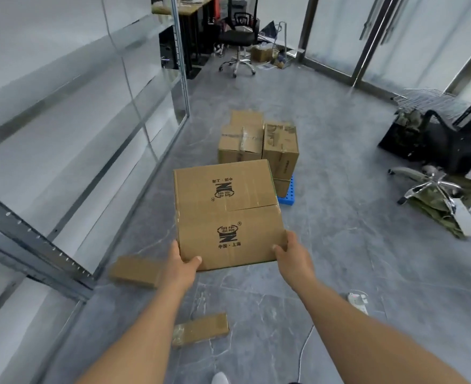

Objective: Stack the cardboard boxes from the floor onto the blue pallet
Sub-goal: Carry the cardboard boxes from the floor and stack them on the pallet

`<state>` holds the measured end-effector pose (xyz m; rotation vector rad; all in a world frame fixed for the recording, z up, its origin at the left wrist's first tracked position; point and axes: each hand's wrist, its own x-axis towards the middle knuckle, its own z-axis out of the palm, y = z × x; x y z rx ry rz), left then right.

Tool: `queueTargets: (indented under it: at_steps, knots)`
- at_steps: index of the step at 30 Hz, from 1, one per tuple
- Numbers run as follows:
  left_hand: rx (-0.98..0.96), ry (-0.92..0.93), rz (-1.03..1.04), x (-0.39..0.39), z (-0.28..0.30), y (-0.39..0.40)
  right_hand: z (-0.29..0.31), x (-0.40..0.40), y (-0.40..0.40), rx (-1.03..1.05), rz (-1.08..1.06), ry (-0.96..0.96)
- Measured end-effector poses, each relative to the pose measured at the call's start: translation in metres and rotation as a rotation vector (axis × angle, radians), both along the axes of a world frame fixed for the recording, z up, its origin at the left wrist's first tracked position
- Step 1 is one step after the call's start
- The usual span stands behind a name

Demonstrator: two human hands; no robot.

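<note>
Bright even daylight; soft motion blur; edges bowed.

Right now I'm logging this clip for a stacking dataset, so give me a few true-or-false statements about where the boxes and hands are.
1. Both hands hold the large printed box at its near corners. True: left hand, right hand.
2. The blue pallet has no boxes on it. False: stacked boxes already stand on it.
3. Two small flat boxes lie on the floor near the person. True: one by the left wrist, another nearer.
4. The carried box has no markings. False: it bears black logos.
5. An office chair stands at the far end. True.
</note>
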<state>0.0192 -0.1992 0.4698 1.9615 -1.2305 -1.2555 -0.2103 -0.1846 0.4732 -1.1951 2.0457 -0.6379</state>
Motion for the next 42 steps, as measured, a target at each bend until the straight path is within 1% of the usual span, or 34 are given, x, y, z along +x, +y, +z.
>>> queueTargets:
  at_steps: [4, 10, 15, 22, 29, 32, 38, 42]
  knots:
    - [-0.021, 0.059, -0.102, -0.023, 0.001, -0.038, 0.003, -0.020, -0.010, -0.025, -0.117, -0.004]
    - [-0.065, 0.107, -0.215, -0.083, 0.004, -0.083, 0.001, -0.067, -0.029, -0.039, -0.262, 0.058]
    - [-0.092, 0.072, -0.296, -0.131, 0.003, -0.137, -0.007, -0.110, -0.068, -0.097, -0.345, -0.029]
    - [-0.104, 0.037, -0.398, -0.228, -0.002, -0.240, -0.020, -0.199, -0.148, -0.104, -0.443, -0.060]
    - [-0.054, 0.007, -0.399, -0.342, -0.001, -0.335, -0.015, -0.309, -0.239, -0.083, -0.474, -0.077]
    - [-0.071, -0.002, -0.410, -0.387, -0.002, -0.372, -0.012, -0.354, -0.277, -0.086, -0.490, -0.065]
    - [-0.051, -0.005, -0.418, -0.452, -0.010, -0.439, -0.018, -0.417, -0.343, -0.085, -0.535, -0.078]
    - [-0.030, -0.034, -0.408, -0.492, -0.013, -0.493, -0.021, -0.458, -0.400, -0.075, -0.530, -0.082]
